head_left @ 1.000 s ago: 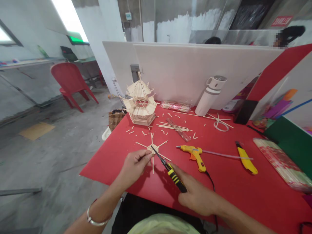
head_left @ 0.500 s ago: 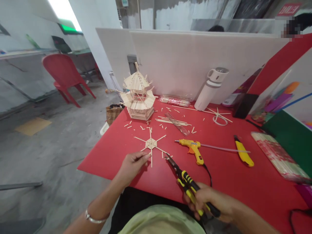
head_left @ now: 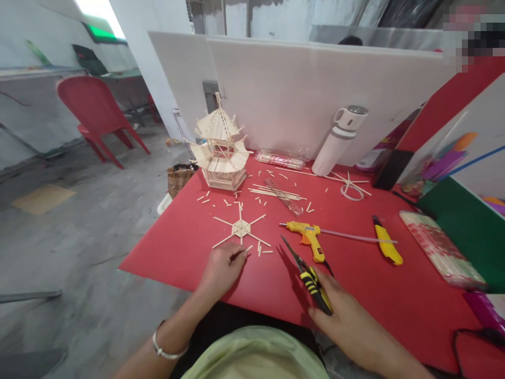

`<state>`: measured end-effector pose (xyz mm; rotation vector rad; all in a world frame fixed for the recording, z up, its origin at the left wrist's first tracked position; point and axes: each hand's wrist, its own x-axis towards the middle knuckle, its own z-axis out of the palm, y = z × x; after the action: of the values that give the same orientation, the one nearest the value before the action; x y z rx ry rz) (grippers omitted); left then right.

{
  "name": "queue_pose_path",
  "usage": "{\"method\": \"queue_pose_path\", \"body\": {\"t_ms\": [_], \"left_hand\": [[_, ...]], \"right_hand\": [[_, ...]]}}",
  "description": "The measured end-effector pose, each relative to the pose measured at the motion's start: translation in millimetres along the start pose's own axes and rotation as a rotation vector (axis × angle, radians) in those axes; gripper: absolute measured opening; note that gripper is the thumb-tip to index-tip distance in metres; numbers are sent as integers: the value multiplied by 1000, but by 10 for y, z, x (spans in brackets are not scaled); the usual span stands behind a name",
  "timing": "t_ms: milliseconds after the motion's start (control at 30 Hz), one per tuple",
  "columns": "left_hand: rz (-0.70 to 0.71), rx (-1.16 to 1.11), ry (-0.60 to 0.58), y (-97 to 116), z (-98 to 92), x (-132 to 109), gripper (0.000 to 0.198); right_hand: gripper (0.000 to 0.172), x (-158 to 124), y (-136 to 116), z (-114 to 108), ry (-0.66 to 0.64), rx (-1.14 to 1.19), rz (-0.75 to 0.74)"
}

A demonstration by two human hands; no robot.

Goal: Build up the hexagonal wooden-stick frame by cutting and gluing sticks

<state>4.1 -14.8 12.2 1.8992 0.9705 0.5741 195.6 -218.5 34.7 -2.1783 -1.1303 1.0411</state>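
My left hand [head_left: 225,264] is closed, pinching a short wooden stick [head_left: 248,249] between thumb and fingers. Just beyond it a six-armed star of sticks [head_left: 241,228] lies flat, with a woven hexagon at its centre; my hand hides part of its lowest arm. A few cut stick pieces [head_left: 259,247] rest to the right of that hand. My right hand [head_left: 331,300] is wrapped round the black and yellow handles of long-nose pliers [head_left: 310,281], whose jaws point up and left above the red table. A yellow glue gun [head_left: 310,236] lies beyond the pliers.
A stick pagoda model [head_left: 221,152] stands at the back left. Loose sticks [head_left: 276,192], a clear ruler [head_left: 282,197], a white flask [head_left: 335,145], a yellow utility knife [head_left: 386,242] and a bagged stick bundle [head_left: 442,247] lie or stand about. A white panel [head_left: 276,95] borders the back.
The pliers have swung right, away from the star and cut pieces, and their handles have shifted in my right hand. My left hand still pinches, now with a short stick showing.
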Motion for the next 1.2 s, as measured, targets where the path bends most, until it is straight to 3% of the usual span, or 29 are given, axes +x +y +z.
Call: {"method": "queue_pose_path", "body": {"t_ms": [67,167,300,400,467,567,667,767,900,967,1100,1200], "left_hand": [[11,23,29,-20,58,-3,25],[-68,-55,2,-21,133,-22,28],[-230,-238,-69,-9,174,-52,36],[-285,-353,-60,4,192,-65,39],[-296,-408,-41,23,202,-77,40],[-311,-486,-14,62,196,-105,40],[-344,-573,11,85,169,-139,41],[-358,-650,39,81,155,-156,42],[-358,-731,27,87,186,-156,43],[-365,-776,0,101,206,-154,42],[-353,-825,16,105,227,-148,40],[-318,-815,30,71,229,-148,37]], "right_hand": [[72,5,60,120,210,-271,35],[67,31,121,262,316,-504,24],[52,82,17,284,463,-624,-143],[29,248,-232,266,385,-589,-338],[27,445,-417,294,307,-586,-405],[16,761,-588,393,287,-652,-364],[14,927,-590,497,278,-644,-296],[18,913,-541,537,259,-380,-273],[31,817,-619,517,120,398,-227],[38,804,-705,522,88,644,-171],[35,842,-816,578,83,830,-147],[34,867,-824,626,116,820,-147]]}}
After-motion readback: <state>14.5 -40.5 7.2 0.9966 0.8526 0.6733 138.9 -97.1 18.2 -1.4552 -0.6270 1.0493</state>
